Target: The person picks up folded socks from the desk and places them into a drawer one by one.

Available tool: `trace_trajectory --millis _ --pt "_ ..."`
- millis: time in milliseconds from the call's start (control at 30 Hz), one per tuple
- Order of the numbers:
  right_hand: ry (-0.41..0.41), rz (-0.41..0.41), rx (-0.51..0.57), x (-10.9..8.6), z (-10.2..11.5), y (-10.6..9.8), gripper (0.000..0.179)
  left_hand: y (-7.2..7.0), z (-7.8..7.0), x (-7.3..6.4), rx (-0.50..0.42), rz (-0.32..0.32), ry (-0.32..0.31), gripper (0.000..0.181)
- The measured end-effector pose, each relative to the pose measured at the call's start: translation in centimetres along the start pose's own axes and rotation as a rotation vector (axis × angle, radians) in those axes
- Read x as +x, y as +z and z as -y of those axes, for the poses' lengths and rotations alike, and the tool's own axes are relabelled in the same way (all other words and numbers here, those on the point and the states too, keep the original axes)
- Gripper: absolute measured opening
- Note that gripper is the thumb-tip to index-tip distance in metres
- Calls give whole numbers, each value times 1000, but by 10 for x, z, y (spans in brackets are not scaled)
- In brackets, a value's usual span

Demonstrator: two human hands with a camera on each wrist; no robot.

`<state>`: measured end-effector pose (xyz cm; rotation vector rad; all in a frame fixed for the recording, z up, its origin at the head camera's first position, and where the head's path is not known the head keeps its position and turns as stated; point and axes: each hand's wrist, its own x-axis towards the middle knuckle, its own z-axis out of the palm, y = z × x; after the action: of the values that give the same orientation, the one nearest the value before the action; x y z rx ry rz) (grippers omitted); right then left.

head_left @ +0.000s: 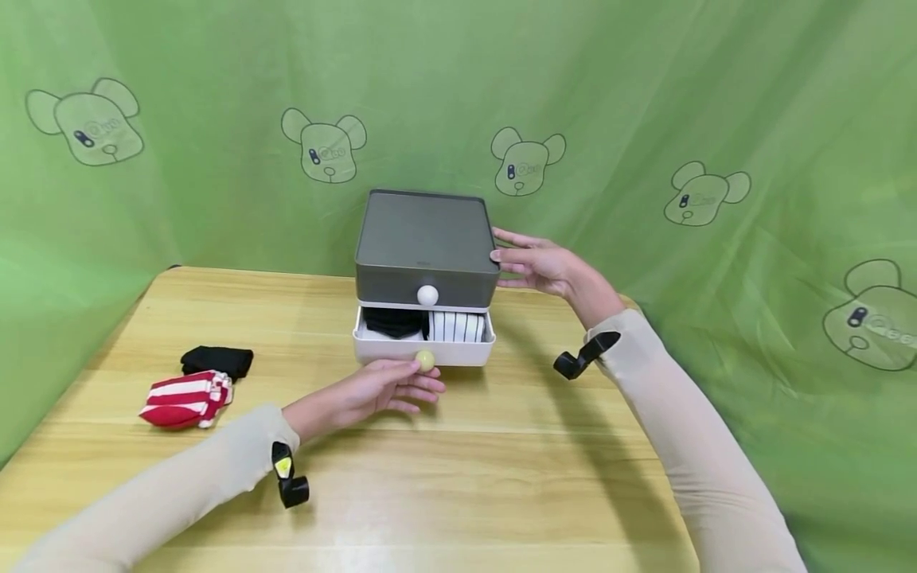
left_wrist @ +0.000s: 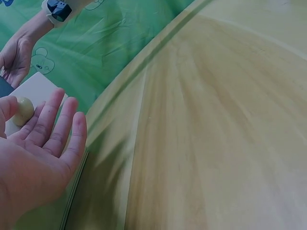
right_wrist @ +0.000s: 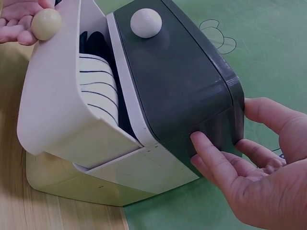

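Note:
A small drawer cabinet has a dark grey top [head_left: 426, 231] with a white knob [head_left: 427, 295]. Below that, a white drawer [head_left: 458, 353] is pulled out, showing black folded cloth [head_left: 392, 321] and white cloth with dark stripes [head_left: 457, 326] inside. My left hand [head_left: 376, 391] pinches the drawer's pale yellow knob [head_left: 426, 360] between thumb and forefinger, its other fingers spread loosely below. On the cabinet's right side, my right hand [head_left: 537, 265] rests its extended fingertips against the grey wall, as the right wrist view [right_wrist: 268, 163] also shows.
Left on the wooden table [head_left: 344, 493] lie a folded black cloth [head_left: 217, 361] and a red-and-white striped cloth bundle [head_left: 185, 399], close together. A pale yellow bottom section [right_wrist: 96, 184] lies under the white drawer. Green curtain [head_left: 430, 72] hangs behind the table.

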<state>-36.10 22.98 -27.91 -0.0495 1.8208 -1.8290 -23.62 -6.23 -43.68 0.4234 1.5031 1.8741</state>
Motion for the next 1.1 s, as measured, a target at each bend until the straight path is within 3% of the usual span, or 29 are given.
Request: trace_trajectory --millis 700,1100 --pt "-9 5 -2 0 -1 -1 72 -18 -12 22 20 -39 29 53" --pt "-13 10 -10 1 -1 -1 72 -28 -17 36 2 -90 44 40"
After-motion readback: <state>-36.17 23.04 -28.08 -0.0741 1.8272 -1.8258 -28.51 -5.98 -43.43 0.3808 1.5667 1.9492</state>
